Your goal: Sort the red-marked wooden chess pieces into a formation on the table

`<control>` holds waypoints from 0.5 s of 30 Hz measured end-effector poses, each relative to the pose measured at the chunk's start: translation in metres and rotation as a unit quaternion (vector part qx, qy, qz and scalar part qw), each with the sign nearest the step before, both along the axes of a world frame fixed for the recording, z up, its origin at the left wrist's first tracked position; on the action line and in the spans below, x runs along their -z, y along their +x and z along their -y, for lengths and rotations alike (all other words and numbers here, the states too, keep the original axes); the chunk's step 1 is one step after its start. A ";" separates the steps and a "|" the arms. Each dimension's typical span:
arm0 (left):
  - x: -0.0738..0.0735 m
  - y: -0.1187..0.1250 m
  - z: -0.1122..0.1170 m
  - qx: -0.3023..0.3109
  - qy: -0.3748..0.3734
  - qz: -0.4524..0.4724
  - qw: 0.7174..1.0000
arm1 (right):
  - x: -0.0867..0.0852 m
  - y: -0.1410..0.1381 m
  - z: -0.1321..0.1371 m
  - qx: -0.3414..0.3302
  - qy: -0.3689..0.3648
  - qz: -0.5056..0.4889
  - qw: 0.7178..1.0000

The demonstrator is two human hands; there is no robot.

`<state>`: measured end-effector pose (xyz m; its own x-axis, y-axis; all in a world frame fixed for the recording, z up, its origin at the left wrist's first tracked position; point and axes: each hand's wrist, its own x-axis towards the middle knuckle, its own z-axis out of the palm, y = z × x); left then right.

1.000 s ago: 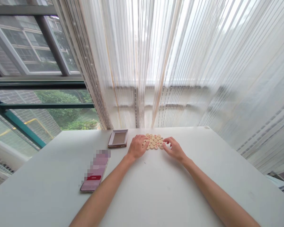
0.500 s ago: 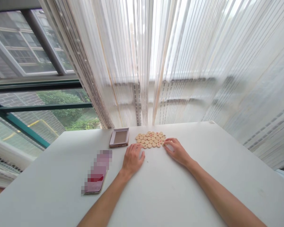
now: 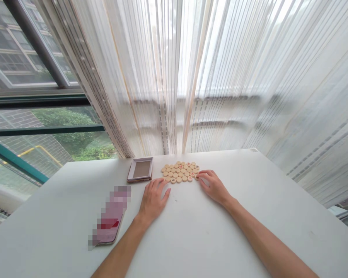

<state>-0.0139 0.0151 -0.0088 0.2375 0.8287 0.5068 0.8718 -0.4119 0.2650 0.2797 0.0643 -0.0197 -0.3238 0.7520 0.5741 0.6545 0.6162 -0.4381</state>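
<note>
From the head camera, a person's bare hands flank a close-set cluster of round wooden pieces (image 3: 178,174), some marked in red, at the far side of a white table (image 3: 191,231). The left hand (image 3: 154,199) rests loosely spread, thumb apart, fingertips at the cluster's near left edge and apparently holding nothing. The right hand (image 3: 214,186) curves its thumb and fingers into a narrow gap at the near right edge; whether they grip a piece cannot be told. The work appears to be squaring up the group's edges; any further nudge calls for light, level fingertip pressure. An open box (image 3: 142,169) and a phone (image 3: 108,231) lie to the left.
</note>
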 end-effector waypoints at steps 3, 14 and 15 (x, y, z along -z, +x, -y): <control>0.000 0.000 -0.001 0.000 -0.006 -0.006 1.000 | 0.001 0.000 0.000 0.002 -0.001 0.001 1.000; 0.001 -0.005 0.003 0.050 -0.048 -0.076 0.995 | 0.002 0.000 0.000 0.015 0.003 0.003 1.000; 0.002 -0.005 0.003 0.050 -0.050 -0.074 0.995 | 0.001 0.000 0.001 0.015 0.004 0.003 1.000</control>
<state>-0.0188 0.0117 -0.0104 0.3870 0.8414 0.3772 0.8604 -0.4766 0.1804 0.2795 0.0637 -0.0211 -0.3047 0.7561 0.5791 0.6748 0.6005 -0.4290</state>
